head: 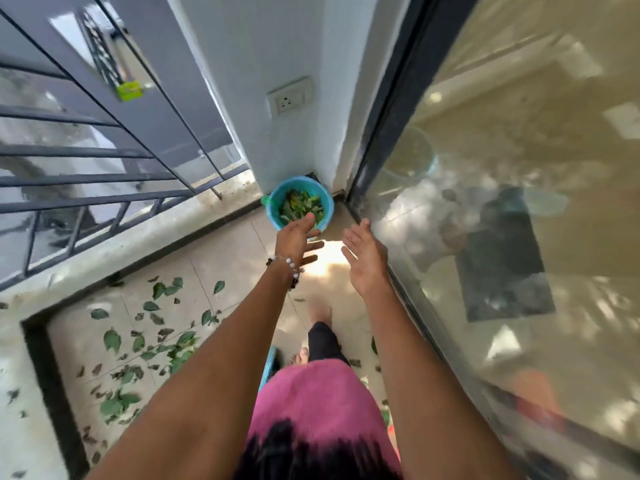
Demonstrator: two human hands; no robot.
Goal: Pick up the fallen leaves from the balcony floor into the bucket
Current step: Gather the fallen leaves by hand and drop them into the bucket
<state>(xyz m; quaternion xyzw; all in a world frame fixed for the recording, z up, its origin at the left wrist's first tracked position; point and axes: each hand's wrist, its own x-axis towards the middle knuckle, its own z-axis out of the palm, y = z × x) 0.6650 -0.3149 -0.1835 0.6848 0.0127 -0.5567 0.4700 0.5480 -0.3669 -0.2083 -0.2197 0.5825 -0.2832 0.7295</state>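
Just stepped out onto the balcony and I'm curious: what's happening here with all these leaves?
A person is clearing fallen leaves off the balcony floor into a blue bucket in the corner by the wall. It already holds a pile of green leaves. The left hand reaches out over the bucket's rim, fingers extended, and the right hand is open beside it, holding nothing. Many scattered leaves remain on the tiles near the railing.

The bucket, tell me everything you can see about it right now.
The bucket is small, round and turquoise, apparently plastic, standing upright and open-topped on the balcony floor in the corner by the white wall and the glass door's dark frame. Green leaves lie piled inside it. A green part sticks out at its left rim; what it is cannot be told. The left hand reaches over its near rim, fingers straight; contact is unclear.
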